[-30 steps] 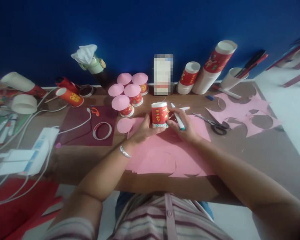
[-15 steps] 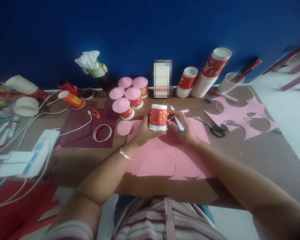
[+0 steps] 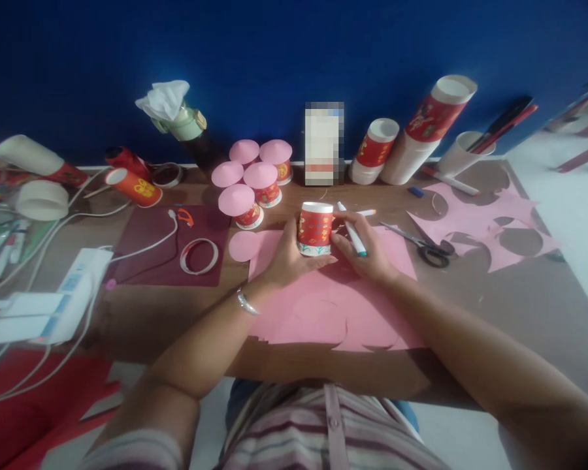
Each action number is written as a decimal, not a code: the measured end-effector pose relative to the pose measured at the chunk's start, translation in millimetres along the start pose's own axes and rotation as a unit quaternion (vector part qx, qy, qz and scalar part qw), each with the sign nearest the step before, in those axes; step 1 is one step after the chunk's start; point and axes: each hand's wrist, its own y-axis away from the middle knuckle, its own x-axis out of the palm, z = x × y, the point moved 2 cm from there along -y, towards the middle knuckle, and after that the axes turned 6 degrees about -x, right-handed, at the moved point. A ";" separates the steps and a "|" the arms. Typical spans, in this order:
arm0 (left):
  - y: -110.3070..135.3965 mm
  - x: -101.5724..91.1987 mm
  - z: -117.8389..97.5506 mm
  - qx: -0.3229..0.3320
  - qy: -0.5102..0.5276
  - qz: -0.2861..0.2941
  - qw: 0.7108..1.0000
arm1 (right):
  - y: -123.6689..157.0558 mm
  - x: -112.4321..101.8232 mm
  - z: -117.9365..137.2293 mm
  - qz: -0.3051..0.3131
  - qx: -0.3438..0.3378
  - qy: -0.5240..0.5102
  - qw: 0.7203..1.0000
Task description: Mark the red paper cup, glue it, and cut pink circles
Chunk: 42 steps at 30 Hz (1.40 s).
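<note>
Above the pink paper, my left hand [image 3: 290, 258] is wrapped around a red and white paper cup [image 3: 315, 230], which stands upright with blue-green line marks along its lower white band. Tucked in my right hand [image 3: 365, 251] is a white marker [image 3: 355, 236] with a teal end pointing down toward me. The fingertips of that hand are at the cup's right side. Several small decorated cups with pink paper cones [image 3: 237, 200] on top stand just beyond my left hand. Close to it lies a pink paper disc [image 3: 244, 246].
Scissors [image 3: 434, 253] and cut pink scraps [image 3: 485, 219] lie to the right. Taller paper cups [image 3: 375, 151] and a pen cup [image 3: 465, 155] stand by the wall, near a propped phone [image 3: 322, 147]. On the left are a power strip [image 3: 76, 294], cables and a paper ring [image 3: 198, 256].
The cup has turned between my hands, so a different part of its printed pattern faces me. The marker remains in my right hand, and the camera view has shifted slightly.
</note>
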 end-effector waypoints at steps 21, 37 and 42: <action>0.9 3.0 2.4 0.001 -0.037 -0.018 0.999 | 2.1 -0.5 1.8 -0.001 0.023 0.001 1.000; 5.0 4.5 -6.7 -0.031 0.023 0.058 0.998 | 2.8 2.4 1.8 -0.013 0.026 -0.010 1.000; 5.3 3.3 -9.6 -0.026 0.002 0.047 0.999 | 2.7 1.4 1.1 -0.014 0.039 -0.006 0.999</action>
